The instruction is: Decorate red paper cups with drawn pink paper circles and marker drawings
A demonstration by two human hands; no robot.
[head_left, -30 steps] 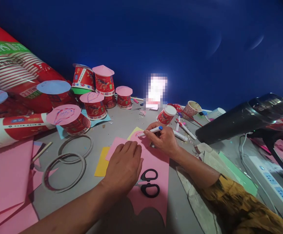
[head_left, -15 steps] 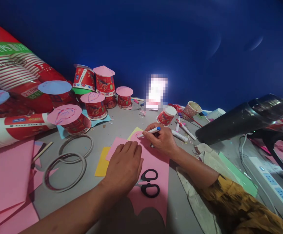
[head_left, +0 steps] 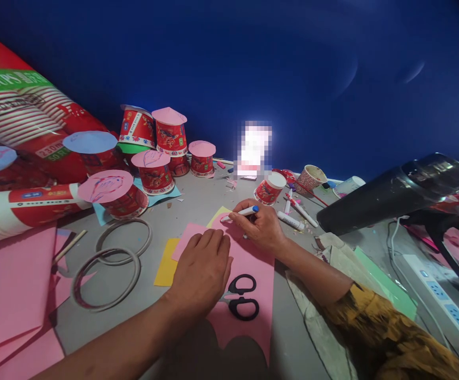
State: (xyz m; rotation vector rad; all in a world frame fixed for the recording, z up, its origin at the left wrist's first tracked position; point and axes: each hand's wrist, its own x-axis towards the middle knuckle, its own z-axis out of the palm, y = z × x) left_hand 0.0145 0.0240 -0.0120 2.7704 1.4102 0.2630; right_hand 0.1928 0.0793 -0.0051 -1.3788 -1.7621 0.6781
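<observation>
OK, head cam: R hand (head_left: 261,224) holds white marker (head_left: 242,213) w/ fingers closed narrow around barrel, blue end at approx. 2 o'clock, tip on upper part of pink sheet (head_left: 257,256). L hand (head_left: 201,266) lies flat, palm down, at 8 o'clock from R hand, fingers straight & close together, over pink paper; can't tell if that's one pc w/ main sheet. Sheet lies on grey table (head_left: 154,332), cut curves along bottom edge. From L hand: scissors (head_left: 233,302) at 4 o'clock, on sheet, black handles visible, blades partly hidden; yellow paper (head_left: 165,264) at 9, just beside; 2 grey rings (head_left: 137,268) approx. 9, overlapping; red cups (head_left: 155,180) w/ paper discs on top at 10–11. From R hand: upturned red cup (head_left: 268,191) approx. 12, capped marker (head_left: 292,220) at 3, near; black tumbler (head_left: 380,195) also 3, farther.
</observation>
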